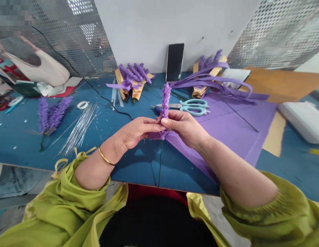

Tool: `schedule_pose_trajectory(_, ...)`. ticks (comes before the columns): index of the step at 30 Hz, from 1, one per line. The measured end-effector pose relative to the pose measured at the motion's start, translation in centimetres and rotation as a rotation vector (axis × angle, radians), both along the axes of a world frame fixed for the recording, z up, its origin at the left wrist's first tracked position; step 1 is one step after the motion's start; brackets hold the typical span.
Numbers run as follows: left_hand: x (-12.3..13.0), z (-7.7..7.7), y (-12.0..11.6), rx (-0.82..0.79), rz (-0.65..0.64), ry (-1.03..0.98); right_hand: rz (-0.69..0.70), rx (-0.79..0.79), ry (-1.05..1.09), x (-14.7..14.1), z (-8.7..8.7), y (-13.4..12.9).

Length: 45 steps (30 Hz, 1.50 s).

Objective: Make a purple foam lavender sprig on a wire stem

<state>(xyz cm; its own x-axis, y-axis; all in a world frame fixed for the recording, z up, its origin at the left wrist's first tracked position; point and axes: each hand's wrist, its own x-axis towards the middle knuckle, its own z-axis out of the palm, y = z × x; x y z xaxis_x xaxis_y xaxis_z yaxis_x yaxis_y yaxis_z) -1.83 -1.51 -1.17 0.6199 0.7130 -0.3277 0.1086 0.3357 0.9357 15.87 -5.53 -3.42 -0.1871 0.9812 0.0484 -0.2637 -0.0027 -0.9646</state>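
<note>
Left grip [137,132]: closed on the lower part of a purple artificial lavender sprig [166,97], thumb laid against it, the other fingers bent. Right grip [186,128]: closed on the same part, thumb and forefinger pinching it, tips close to those of the left. The sprig stands upright between both grips, raised over the blue table [141,164]; its thin dark stem [161,161] runs down from them toward the near edge. A gold bangle [106,157] circles the forearm behind the left grip.

Just beyond the grips, partly screened by the sprig, lie scissors [181,107] with light blue handles. Farther beyond, a smartphone [175,62] leans upright against the wall. Beyond and to the left of the left grip are lavender bouquets [139,77] in tan wrapping, with translucent sticks [120,97] beside them.

Left of the left grip: a bundle of silvery wires [79,128], a small white ring [79,105] near it and, farther out, a loose lavender bunch [55,116].

To the right of the right grip, a purple sheet [241,127] covers part of the table, reaching under the right forearm. Purple ribbons [200,81] curl beyond that grip; farther right are brown paper [280,80] and a white block-shaped item [302,120], contents not determinable.
</note>
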Motion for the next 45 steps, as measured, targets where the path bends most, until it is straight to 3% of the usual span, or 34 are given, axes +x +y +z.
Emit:
schedule_pose_trajectory(5,0.2,0.0,0.0,-0.055,0.024,-0.123,-0.075,0.022,-0.023,0.0,0.4,-0.1)
schedule_pose_trajectory(8,0.3,0.0,0.2,-0.031,0.179,-0.265,-0.219,0.061,-0.117,0.2,0.8,-0.2)
schedule_pose_trajectory(12,0.6,-0.1,0.3,0.026,0.336,-0.313,-0.216,0.102,-0.229,0.2,0.8,-0.3)
schedule_pose_trajectory(21,0.6,-0.4,-0.1,0.035,0.298,-0.268,-0.214,0.070,-0.383,-0.1,0.7,-0.6)
schedule_pose_trajectory(31,0.9,-0.6,-0.4,0.195,0.395,-0.259,-0.217,0.084,-0.439,-0.6,0.6,-0.9)
schedule_pose_trajectory(38,1.1,-0.8,-0.5,0.170,0.426,-0.214,-0.233,0.087,-0.491,-0.9,0.6,-1.1)
schedule_pose_trajectory(45,0.8,-0.4,-0.1,0.084,0.352,-0.232,-0.186,0.102,-0.441,-0.5,0.8,-0.8)
